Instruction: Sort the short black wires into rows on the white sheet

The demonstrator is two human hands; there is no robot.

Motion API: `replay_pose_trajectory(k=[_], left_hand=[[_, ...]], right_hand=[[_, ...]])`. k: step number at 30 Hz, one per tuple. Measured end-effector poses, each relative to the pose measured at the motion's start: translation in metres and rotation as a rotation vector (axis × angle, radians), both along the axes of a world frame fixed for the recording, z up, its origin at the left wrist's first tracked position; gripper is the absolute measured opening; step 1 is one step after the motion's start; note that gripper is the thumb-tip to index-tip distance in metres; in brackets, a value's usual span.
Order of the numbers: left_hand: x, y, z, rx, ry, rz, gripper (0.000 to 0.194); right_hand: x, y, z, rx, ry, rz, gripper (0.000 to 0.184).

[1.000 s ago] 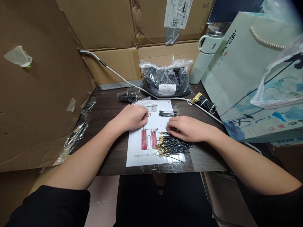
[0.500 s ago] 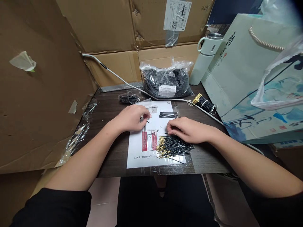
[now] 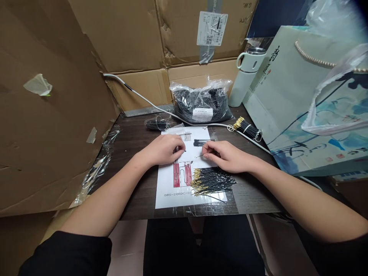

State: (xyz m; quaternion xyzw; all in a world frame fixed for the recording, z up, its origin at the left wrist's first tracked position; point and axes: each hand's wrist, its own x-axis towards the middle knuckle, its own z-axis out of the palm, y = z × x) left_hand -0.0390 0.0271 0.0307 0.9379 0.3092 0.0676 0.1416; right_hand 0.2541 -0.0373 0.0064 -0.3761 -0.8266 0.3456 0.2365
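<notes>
Workshop, probably: loose wires (image 3: 215, 180)

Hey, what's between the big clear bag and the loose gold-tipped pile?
In the head view, from the bag to the pile: the white cable, the white sheet, a row of black pieces and the right hand.

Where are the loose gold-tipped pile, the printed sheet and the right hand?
Loose gold-tipped pile (image 3: 215, 181), head view: black middle.
Printed sheet (image 3: 165, 180), head view: blank left margin.
Right hand (image 3: 225, 156), head view: its back.
</notes>
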Motion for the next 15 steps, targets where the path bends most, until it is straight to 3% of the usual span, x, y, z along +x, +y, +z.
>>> replay_pose_trajectory(k=[8,15], left_hand=[[0.016,-0.014,-0.013,-0.032,-0.096,0.024,0.013],[0.015,-0.013,-0.016,-0.065,-0.156,0.017,0.015]], right_hand=[[-0.002,0.002,-0.011,0.119,0.093,-0.146,0.014],[0.000,0.003,-0.011,0.166,0.030,-0.166,0.012]])
